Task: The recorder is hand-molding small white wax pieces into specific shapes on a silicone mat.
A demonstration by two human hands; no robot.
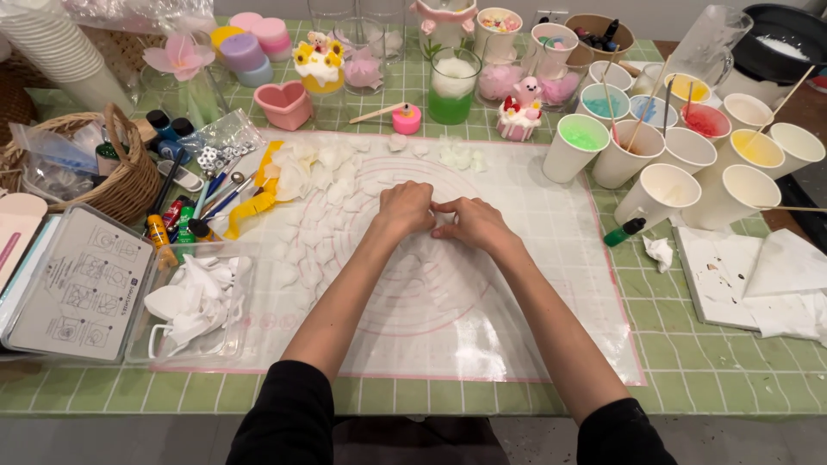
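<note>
While green-checked cloth covers the whole surface [482, 392], a translucent white silicone mat with pink ring markings [534, 284] lies across its middle. Left of the mat sits a clear plastic tray of white scraps [196, 303], and a cluster of white paper cups with coloured liquids [689, 164] stands at the right. Both hands meet at the mat's centre: the left hand [405, 209] and right hand [472, 226] touch, fingers curled together, pinching a small thin white petal piece [433, 226] against the mat. More white petal pieces [327, 185] lie scattered just beside the left hand.
</note>
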